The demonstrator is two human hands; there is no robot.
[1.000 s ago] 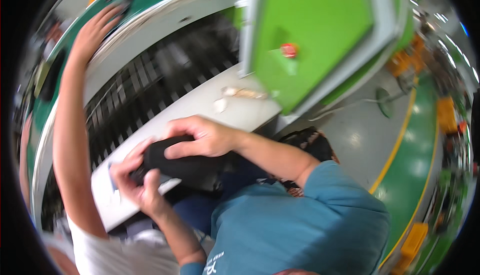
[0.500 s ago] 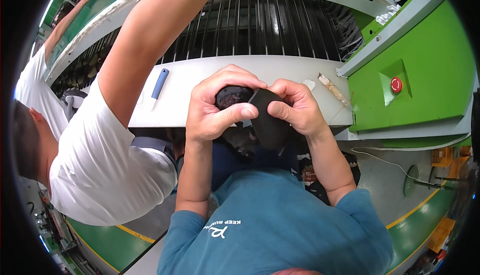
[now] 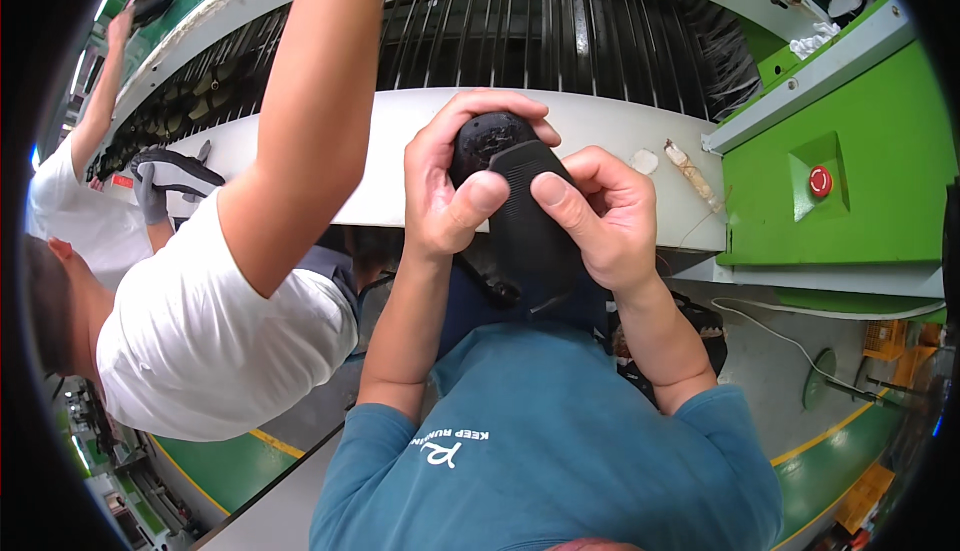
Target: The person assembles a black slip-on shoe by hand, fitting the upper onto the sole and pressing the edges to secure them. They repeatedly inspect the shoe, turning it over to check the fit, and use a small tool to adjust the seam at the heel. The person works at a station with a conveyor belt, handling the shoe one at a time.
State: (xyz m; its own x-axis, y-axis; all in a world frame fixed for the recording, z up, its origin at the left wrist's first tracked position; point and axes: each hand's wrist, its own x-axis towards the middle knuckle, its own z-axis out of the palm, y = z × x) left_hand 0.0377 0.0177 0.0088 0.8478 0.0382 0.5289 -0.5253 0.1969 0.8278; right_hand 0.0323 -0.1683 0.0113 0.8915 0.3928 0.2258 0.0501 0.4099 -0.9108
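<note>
My left hand (image 3: 445, 186) wraps round the end of a dark shoe upper (image 3: 488, 143), its thumb on the edge of a black shoe sole (image 3: 535, 216). The sole lies over the upper, its ribbed face toward me, and hides most of it. My right hand (image 3: 608, 216) grips the sole's right edge, thumb on the ribbed face and fingers curled behind. Both hands are closed, just in front of a white worktop (image 3: 400, 141). A dark strap-like piece (image 3: 490, 286) hangs below the left hand.
A wrapped stick-like tool (image 3: 692, 173) and a whitish disc (image 3: 644, 161) lie to the right, near a green machine panel with a red button (image 3: 820, 182). Metal rollers (image 3: 540, 26) run behind. At left, a co-worker's bare arm (image 3: 320, 101) reaches across; another person's gloved hand (image 3: 150, 194) holds a dark shoe part.
The sole has tilted to show more of its ribbed face, and both thumbs now lie on it. The co-worker's arm has swung right, over where the blue-handled tool showed.
</note>
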